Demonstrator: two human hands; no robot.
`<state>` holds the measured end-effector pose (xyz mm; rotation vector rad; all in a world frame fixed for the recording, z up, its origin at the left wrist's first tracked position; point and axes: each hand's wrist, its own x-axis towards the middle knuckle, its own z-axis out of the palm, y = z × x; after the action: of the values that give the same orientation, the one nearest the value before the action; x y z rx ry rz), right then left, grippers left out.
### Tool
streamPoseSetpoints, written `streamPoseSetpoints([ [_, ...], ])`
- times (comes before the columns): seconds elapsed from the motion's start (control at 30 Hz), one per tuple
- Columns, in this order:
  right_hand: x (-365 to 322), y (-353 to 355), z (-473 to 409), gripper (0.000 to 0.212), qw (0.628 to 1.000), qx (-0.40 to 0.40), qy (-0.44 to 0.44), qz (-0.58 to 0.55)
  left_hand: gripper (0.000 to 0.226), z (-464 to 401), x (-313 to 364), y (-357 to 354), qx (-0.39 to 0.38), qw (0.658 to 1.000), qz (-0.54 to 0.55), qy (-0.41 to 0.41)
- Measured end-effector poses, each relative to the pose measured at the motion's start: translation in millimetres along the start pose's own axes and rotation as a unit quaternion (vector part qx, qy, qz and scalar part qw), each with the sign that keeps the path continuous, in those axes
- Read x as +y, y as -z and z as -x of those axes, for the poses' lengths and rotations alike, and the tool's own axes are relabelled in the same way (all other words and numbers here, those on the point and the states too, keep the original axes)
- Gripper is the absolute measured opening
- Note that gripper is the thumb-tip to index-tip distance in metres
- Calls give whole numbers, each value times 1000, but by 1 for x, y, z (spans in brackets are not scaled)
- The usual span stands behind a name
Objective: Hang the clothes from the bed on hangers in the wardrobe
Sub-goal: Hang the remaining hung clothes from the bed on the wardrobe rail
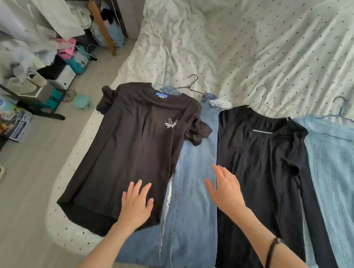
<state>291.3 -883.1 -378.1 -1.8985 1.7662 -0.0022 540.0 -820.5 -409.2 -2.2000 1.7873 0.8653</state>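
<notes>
Neither hand grips anything: left hand (135, 201) lies flat, fingers spread, on the lower hem area of the dark brown short-sleeved t-shirt with a small white chest print (138, 144); right hand (226, 188) is flat with straight fingers over the seam where the light blue denim jeans (195, 193) meet the black long-sleeved top (261, 170), contact unclear. Four garments lie side by side on the white dotted bed sheet (260, 45), the pale blue knitted top (340, 164) furthest right. Each seems already on a wire hanger; hooks stick out above the collars, e.g. white wire hanger (263, 99) in the black top and blue wire hanger (339, 110) in the knit. Wardrobe not in view. Step looks like smoothing or arranging after hangering. Next move likely calls for reaching up to a hook, pinching it, and lifting the garment without it slipping off.
</notes>
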Motion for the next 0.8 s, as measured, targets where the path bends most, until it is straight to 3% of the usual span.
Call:
streamPoseSetpoints([
  [0.13,-20,-16,-82,55,999,-18,-31,1,53,-83,-29,2,-44,998,-39,-23],
  [0.33,-60,-18,-219,53,998,-21,-29,-55,62,-184,-65,5,-31,993,-95,-61],
  [0.43,-70,-20,-282,54,999,-22,-33,-31,77,-220,-80,2,-15,995,-84,-48],
  [0.57,-60,-32,-355,60,998,11,-50,35,98,-249,-95,-10,-50,993,-101,-37],
  [0.8,-56,-48,-433,57,988,6,-104,115,111,-279,-95,-26,-116,988,-102,-5],
])
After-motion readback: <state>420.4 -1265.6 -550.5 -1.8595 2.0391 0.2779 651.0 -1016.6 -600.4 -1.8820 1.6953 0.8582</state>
